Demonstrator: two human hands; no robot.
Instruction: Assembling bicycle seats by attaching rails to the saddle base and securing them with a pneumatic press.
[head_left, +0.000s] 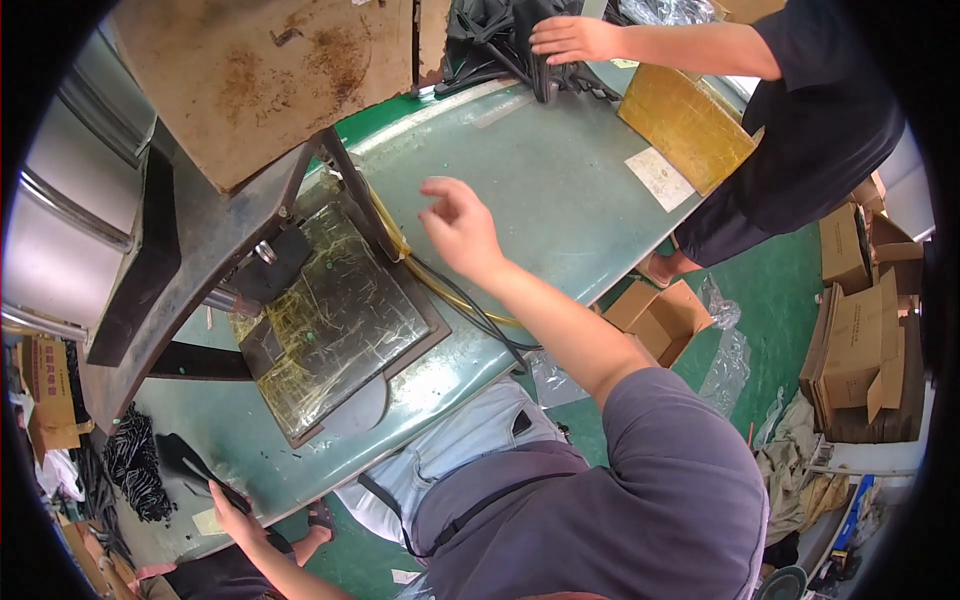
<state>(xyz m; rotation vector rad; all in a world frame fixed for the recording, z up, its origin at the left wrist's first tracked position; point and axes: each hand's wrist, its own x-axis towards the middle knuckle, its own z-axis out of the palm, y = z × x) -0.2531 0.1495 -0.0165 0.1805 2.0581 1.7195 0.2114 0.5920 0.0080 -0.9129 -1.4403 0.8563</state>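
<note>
My left hand, at the lower left, grips a flat, limp black piece by its near end. Its exact kind does not show. Beside it on the table lies a bundle of black cord-like strips. My right hand is raised over the green table, fingers loosely bent and apart, nothing visible in them. Between my hands is a dark square press plate, covered with scratched, yellowish clear film. Above the plate a metal arm of the machine reaches across.
A rusty brown board overhangs the machine at upper left. Hoses run along the plate's right side. At upper right a co-worker's hand touches black pieces beside a yellow board. Cardboard boxes stand on the floor.
</note>
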